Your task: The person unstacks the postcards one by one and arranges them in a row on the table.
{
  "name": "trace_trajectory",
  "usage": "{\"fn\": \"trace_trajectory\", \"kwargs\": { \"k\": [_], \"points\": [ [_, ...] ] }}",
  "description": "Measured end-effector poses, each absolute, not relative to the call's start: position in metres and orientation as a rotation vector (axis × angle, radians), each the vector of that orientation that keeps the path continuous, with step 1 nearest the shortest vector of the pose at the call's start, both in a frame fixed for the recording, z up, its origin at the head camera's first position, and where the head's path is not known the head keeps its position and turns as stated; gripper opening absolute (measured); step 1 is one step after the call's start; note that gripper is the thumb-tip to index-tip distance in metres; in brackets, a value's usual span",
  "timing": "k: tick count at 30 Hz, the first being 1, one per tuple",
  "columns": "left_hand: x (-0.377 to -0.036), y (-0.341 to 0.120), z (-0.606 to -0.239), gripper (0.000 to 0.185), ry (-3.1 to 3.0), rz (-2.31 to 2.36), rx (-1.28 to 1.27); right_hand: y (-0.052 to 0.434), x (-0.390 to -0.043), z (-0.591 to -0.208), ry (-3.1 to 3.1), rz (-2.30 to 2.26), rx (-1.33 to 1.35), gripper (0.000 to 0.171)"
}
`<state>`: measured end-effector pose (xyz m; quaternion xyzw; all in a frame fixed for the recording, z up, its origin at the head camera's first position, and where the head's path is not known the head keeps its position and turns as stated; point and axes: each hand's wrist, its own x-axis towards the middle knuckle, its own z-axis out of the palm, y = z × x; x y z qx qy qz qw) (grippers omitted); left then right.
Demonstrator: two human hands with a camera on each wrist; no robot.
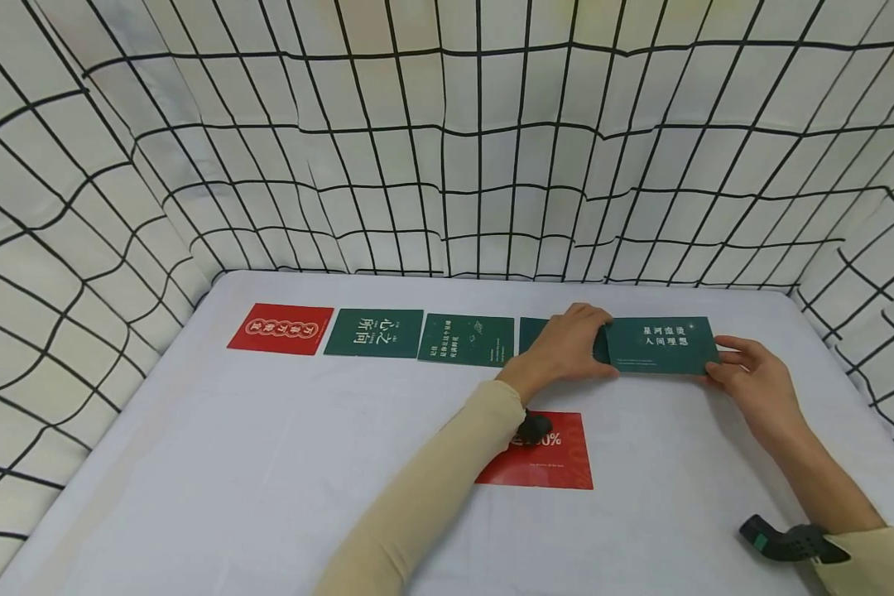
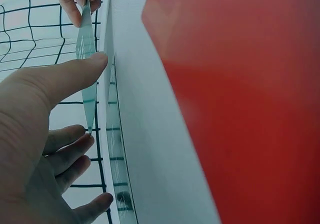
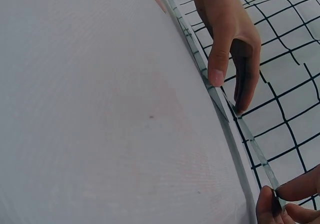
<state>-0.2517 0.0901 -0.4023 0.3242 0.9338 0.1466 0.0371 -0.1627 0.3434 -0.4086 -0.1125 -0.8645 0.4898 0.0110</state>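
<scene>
A green card with white writing (image 1: 661, 345) lies level at the right end of a row of cards, appearing slightly raised in the wrist views. My right hand (image 1: 758, 385) pinches its right edge between thumb and fingers. At its left edge, my left hand (image 1: 566, 341) spans the short side, thumb at the near corner and fingers at the far one. Beneath the left hand is another green card (image 1: 532, 331), partly covered. Under the left forearm lies a red card (image 1: 544, 463), its left part hidden. In the right wrist view, both hands meet the thin card edge (image 3: 260, 154).
Leftward the row continues with a green card (image 1: 465, 339), a second green card (image 1: 373, 334) and a red card (image 1: 281, 329). They lie flat on a white-covered table (image 1: 268, 463). A black wire grid (image 1: 479, 165) stands along the back and both sides.
</scene>
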Motion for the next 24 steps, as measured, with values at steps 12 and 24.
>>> {"fn": "trace_trajectory", "kwargs": {
  "k": [12,24],
  "points": [
    [-0.254,0.1,-0.403,0.081,2.854,0.388,0.968,0.345,-0.164,-0.409,-2.786,1.281,-0.405,0.063],
    [-0.253,0.108,-0.404,0.081,2.847,0.342,0.977,0.346,-0.163,-0.409,-2.811,1.248,-0.428,0.066]
  ]
}}
